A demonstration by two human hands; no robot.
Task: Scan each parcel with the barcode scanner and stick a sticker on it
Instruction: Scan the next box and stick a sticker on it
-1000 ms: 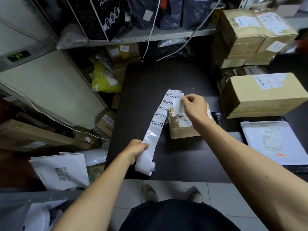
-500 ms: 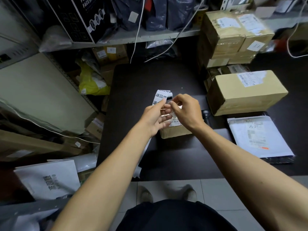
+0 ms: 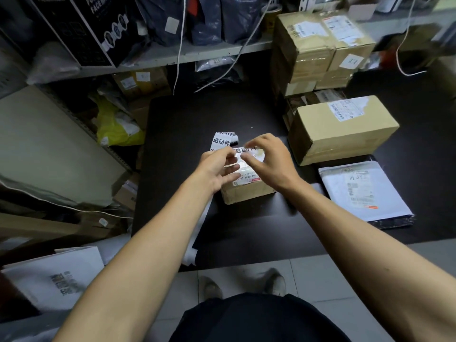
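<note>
Sticker [image 3: 248,151] going on the box [image 3: 246,191].
My left hand [image 3: 217,169] and right hand [image 3: 269,161] pinch it; it could wrinkle or hide the barcode if I press crooked.

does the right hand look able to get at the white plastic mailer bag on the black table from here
Probably yes: the white plastic mailer bag lies flat, uncovered, beside the right hand, though that hand is busy pinching a sticker.

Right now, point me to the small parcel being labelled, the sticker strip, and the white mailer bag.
small parcel [image 3: 246,192]: head view, on its brown front face.
sticker strip [image 3: 223,140]: head view, on the printed top end above the hands.
white mailer bag [image 3: 385,193]: head view, on bare white plastic beside its label.
</note>
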